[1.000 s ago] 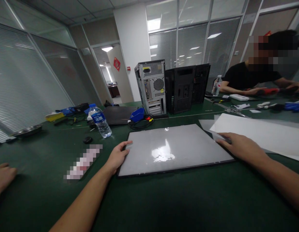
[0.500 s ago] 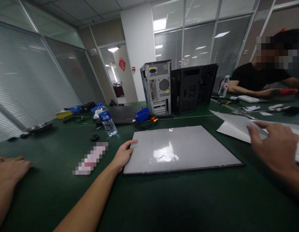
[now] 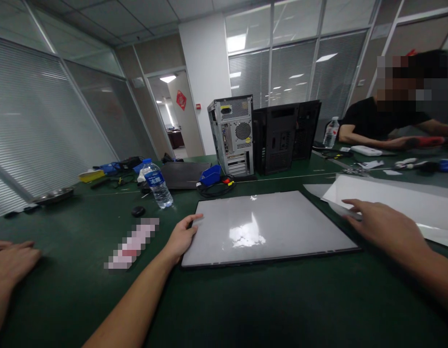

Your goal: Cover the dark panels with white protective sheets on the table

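Black-framed display panel [image 3: 274, 227], likely stiff, fragile, best edge-held, is being gripped by left hand [image 3: 180, 239], translucent sheet [image 3: 338, 208] by right hand [image 3: 392, 226].

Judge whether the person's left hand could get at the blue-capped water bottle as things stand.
Probably yes: the blue-capped water bottle stands beyond the left hand, with only green tabletop visible between them. That hand touches the left edge of the black-framed panel, so would likely leave it first.
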A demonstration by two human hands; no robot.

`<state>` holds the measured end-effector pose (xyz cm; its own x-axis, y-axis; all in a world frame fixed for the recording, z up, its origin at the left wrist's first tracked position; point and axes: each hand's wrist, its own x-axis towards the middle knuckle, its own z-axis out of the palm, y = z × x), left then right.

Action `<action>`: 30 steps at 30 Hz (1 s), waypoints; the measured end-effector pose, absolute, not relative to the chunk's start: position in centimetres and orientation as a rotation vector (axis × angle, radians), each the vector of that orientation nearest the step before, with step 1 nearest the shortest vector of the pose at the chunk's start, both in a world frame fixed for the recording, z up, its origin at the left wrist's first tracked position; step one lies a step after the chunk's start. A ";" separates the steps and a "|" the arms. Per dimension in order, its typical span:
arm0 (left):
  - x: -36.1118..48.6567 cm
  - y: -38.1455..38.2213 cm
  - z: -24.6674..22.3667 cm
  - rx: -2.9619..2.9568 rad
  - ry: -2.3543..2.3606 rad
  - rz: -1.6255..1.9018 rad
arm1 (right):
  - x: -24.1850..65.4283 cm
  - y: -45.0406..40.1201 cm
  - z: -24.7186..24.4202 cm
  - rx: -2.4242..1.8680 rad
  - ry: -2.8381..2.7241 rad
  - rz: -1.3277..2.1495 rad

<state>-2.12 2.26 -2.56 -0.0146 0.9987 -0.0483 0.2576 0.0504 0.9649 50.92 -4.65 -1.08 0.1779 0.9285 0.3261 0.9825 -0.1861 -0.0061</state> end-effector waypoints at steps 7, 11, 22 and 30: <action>-1.8 2.1 -2.1 1.364 1.477 1.019 | 52.9 -3.7 -1.5 -2.368 -1.776 -0.146; -1.6 2.1 -2.0 1.363 1.485 1.014 | 56.4 -3.0 -3.0 -2.373 -1.679 -0.422; -1.7 2.1 -1.9 1.398 1.485 1.026 | 57.6 -3.0 -4.1 -2.531 -1.668 -0.277; -1.7 2.1 -2.0 1.404 1.485 1.025 | 57.2 -3.0 -3.7 -2.527 -1.613 -0.278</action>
